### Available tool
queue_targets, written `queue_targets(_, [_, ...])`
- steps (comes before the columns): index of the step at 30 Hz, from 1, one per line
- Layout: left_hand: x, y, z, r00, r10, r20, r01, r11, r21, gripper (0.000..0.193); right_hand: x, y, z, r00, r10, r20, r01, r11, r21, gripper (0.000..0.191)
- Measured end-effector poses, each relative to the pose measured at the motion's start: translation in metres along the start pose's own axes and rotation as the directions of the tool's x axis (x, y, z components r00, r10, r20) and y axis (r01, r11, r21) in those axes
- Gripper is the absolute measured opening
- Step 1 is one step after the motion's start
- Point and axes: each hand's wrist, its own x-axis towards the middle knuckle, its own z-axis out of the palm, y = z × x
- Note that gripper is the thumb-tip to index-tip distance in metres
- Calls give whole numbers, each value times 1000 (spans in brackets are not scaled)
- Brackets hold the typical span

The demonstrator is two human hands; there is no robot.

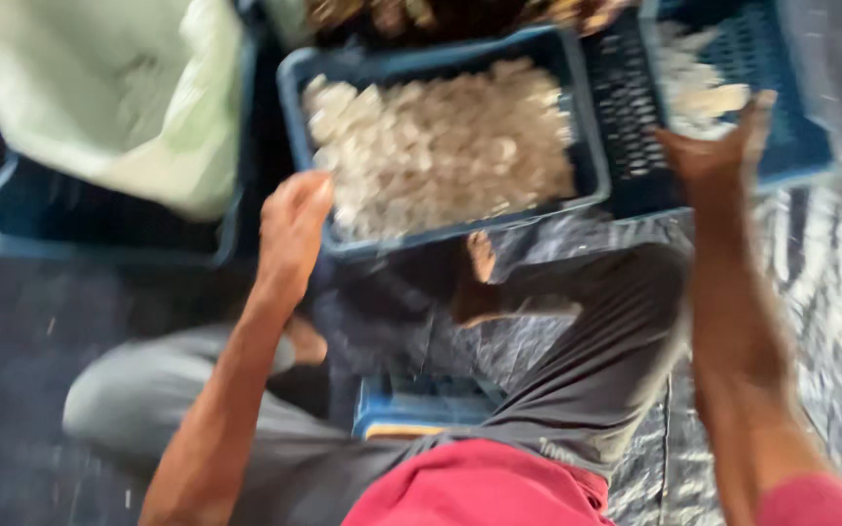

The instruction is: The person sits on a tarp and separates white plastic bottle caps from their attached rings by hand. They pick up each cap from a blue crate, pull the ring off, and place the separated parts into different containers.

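Note:
A blue plastic crate (587, 146) heaped with several pale whitish pieces (440, 146) stands in front of me. My left hand (292, 229) grips its near left corner. My right hand (718, 146) reaches with spread fingers to the front edge of a second blue crate (791, 136) at the right, which holds a few pale pieces (699, 93). The picture is blurred by motion, so I cannot tell whether the right hand grips that edge.
A pale green bag (119, 97) lies in a blue crate (12, 224) at the left. I sit on a low blue stool (416, 409), legs bent in grey trousers, a bare foot (479, 282) showing. Shiny plastic sheeting (830, 292) covers the floor at right.

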Motion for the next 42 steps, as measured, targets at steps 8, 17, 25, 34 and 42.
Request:
queue_targets(8, [31,-10,-14,938,-280,-205,205,924,-323,39,-45,159,58,870,484,96,-219,552,-805,37])
queue_targets(17, [35,1,-38,920,-279,-276,111,860,-498,39,-45,343,124,781,372,502,624,-423,-657,66])
queue_targets(25, [36,7,-48,937,-263,-230,107,843,-528,39,-32,383,137,787,396,473,617,-502,-607,60])
queue_targets(34, [22,-1,-11,991,-60,-117,24,956,-292,35,-63,295,105,652,532,540,661,-49,-749,49])
queue_targets(42, [-4,26,18,601,688,407,-798,486,356,77,-183,197,133,529,563,635,69,717,-694,49])
